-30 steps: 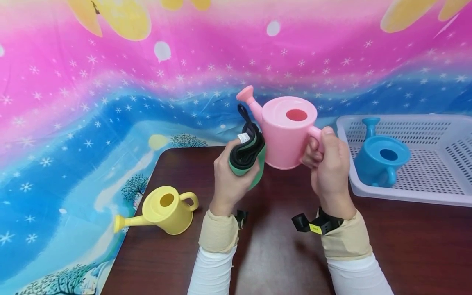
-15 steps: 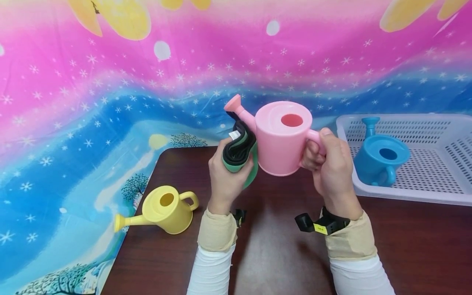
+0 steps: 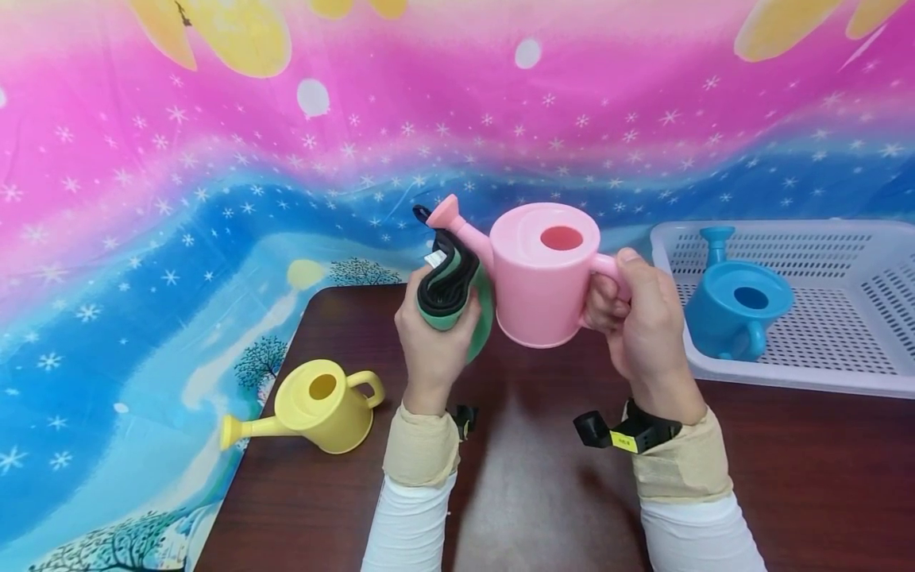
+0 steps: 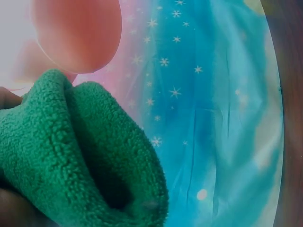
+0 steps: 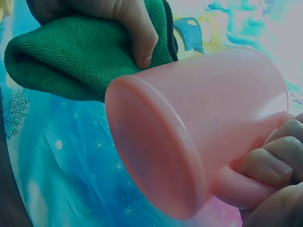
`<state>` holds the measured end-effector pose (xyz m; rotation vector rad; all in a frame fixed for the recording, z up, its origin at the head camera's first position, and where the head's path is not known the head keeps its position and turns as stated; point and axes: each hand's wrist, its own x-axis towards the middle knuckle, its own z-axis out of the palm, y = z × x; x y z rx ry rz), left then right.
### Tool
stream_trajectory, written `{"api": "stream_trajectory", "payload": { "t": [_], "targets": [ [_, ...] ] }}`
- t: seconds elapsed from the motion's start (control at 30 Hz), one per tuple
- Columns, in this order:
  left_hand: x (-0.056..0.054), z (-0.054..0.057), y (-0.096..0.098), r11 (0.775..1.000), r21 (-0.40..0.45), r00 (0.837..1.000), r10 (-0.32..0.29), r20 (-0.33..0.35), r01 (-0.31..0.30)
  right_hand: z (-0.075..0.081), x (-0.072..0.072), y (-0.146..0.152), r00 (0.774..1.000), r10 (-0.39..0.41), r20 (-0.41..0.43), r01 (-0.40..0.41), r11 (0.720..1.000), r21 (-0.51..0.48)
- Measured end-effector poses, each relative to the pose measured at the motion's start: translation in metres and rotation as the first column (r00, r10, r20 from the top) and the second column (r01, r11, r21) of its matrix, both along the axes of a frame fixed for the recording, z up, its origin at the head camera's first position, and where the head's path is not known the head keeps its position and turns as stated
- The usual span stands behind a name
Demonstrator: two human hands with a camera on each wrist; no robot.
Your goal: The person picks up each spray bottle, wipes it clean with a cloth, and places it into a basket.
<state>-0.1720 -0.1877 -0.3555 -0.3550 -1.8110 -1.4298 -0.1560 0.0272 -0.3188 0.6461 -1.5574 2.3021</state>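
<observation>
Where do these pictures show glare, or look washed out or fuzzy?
Head view: mostly crisp, with a pale sheen on the dark tabletop; left wrist view: the upper left corner is washed out and the pink watering can looks hazy, though the green cloth's nap shows; right wrist view: the backdrop bleaches nearly white at upper right.

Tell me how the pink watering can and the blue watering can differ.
The pink watering can is held by its handle in the right hand; the blue watering can sits in the white basket. The pink watering can's spout points left, while the blue watering can's points toward the back. A green cloth is beside the pink watering can; none is beside the blue watering can. Both have a round body, handle and top opening.
</observation>
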Motion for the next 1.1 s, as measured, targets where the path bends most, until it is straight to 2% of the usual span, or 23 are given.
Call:
{"api": "stream_trajectory", "payload": {
  "t": [0.2, 0.4, 0.53, 0.73, 0.87, 0.93, 1.0, 1.1],
  "targets": [
    [0.0, 0.0, 0.0, 0.999, 0.038, 1.0, 0.025, 0.001, -0.025, 0.002, 0.002, -0.001, 0.999, -0.004, 0.034, 0.003, 1.0, 0.006],
    [0.001, 0.001, 0.001, 0.99, 0.14, 0.999, -0.007, -0.031, 0.012, 0.003, 0.0, 0.002, 0.997, 0.057, 0.053, -0.057, 0.998, 0.0],
    [0.002, 0.004, -0.001, 0.97, 0.228, 0.996, -0.066, -0.065, 0.08, 0.002, -0.002, 0.007, 0.987, 0.159, 0.038, -0.158, 0.987, -0.022],
    [0.004, 0.006, -0.009, 0.93, 0.298, 0.976, -0.198, -0.086, 0.215, -0.001, -0.008, 0.018, 0.925, 0.378, -0.026, -0.379, 0.918, -0.121],
    [0.007, 0.005, -0.014, 0.881, 0.333, 0.941, -0.329, -0.08, 0.337, -0.002, -0.009, 0.024, 0.911, 0.413, -0.019, -0.411, 0.9, -0.147],
    [0.008, 0.004, -0.016, 0.849, 0.334, 0.911, -0.399, -0.1, 0.409, -0.004, -0.009, 0.027, 0.898, 0.44, -0.014, -0.436, 0.884, -0.171],
    [0.01, 0.003, -0.017, 0.813, 0.316, 0.871, -0.474, -0.131, 0.49, -0.005, -0.01, 0.03, 0.882, 0.47, -0.012, -0.463, 0.864, -0.196],
    [0.012, 0.001, -0.019, 0.74, 0.288, 0.793, -0.588, -0.161, 0.608, -0.006, -0.009, 0.03, 0.861, 0.508, -0.013, -0.496, 0.835, -0.236]
  ]
}}
